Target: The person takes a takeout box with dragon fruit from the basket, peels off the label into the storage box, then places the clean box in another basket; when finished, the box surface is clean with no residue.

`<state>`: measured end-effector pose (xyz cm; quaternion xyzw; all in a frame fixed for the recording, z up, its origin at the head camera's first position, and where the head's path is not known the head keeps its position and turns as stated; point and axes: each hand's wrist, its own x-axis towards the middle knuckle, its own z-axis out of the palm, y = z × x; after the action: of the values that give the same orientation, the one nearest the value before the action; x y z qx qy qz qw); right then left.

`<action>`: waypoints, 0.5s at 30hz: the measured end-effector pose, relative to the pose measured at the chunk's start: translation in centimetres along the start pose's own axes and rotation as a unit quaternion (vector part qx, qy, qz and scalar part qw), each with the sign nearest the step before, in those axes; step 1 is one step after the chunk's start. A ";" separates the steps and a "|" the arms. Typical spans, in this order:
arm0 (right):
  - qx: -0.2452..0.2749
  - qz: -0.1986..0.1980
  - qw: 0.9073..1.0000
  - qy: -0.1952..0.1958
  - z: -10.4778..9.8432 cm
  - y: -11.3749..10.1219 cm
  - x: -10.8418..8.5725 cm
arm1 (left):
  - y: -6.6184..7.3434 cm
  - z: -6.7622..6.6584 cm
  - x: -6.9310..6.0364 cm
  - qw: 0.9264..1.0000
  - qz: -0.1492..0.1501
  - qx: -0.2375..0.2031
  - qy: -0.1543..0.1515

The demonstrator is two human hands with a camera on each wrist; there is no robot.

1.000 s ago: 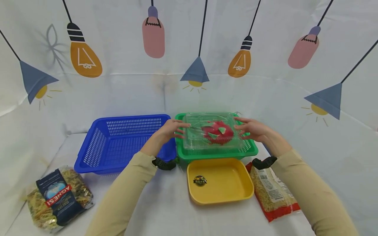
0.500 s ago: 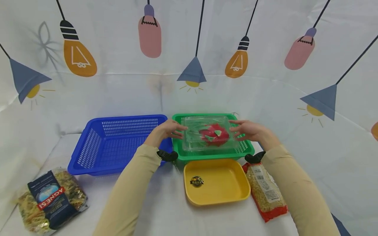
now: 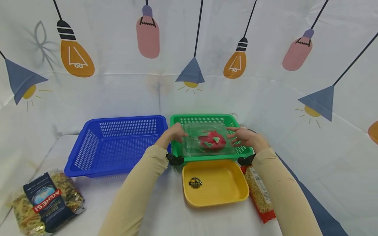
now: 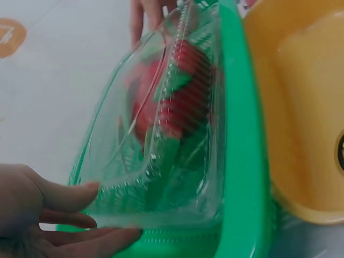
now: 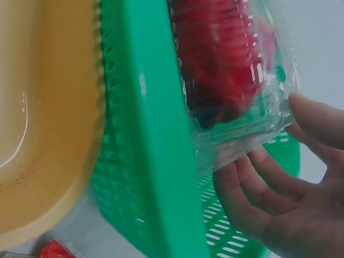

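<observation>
A clear plastic clamshell box (image 3: 190,149) with a red dragon fruit (image 3: 212,140) inside sits low within the green basket (image 3: 254,151). My left hand (image 3: 174,132) holds its left end; in the left wrist view the thumb (image 4: 72,194) is at the lid's edge and the fingers lie lower. At the other end my right hand (image 3: 244,137) holds the box. The right wrist view has that thumb (image 5: 314,119) by the upper corner and the fingers (image 5: 258,188) under the end wall. Whether the box touches the basket's floor cannot be seen.
A blue basket (image 3: 118,147) stands left of the green one. In front is a yellow tray (image 3: 215,186). A bag of pasta (image 3: 48,201) lies at the far left. Partly behind my right forearm lies a bag of grain-like food (image 3: 260,190) with red ends. A patterned cloth wall rises behind.
Both hands have lowered the clamshell box with the dragon fruit deeper into the green basket. The head view has shifted slightly, and the baskets appear a little farther left.
</observation>
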<state>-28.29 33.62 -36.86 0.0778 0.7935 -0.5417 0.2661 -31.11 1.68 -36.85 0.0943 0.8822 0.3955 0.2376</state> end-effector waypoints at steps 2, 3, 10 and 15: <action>-0.003 0.001 1.000 0.000 0.2 0.2 0.2 | 0.0 0.5 0.3 0.999 -0.001 0.032 -0.005; -0.009 0.000 1.000 -0.002 0.3 0.4 0.3 | -0.1 0.7 0.5 0.999 -0.002 0.043 -0.010; -0.047 -0.002 0.999 -0.004 0.5 0.8 0.7 | -0.5 1.6 1.0 1.000 -0.020 0.012 -0.019; -0.061 -0.006 0.998 -0.024 -0.2 0.9 0.9 | -0.6 1.7 1.4 0.999 -0.013 -0.035 -0.021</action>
<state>-28.76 34.03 -38.04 0.0437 0.8191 -0.4956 0.2855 -31.43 2.85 -38.77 0.0833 0.8637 0.4209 0.2645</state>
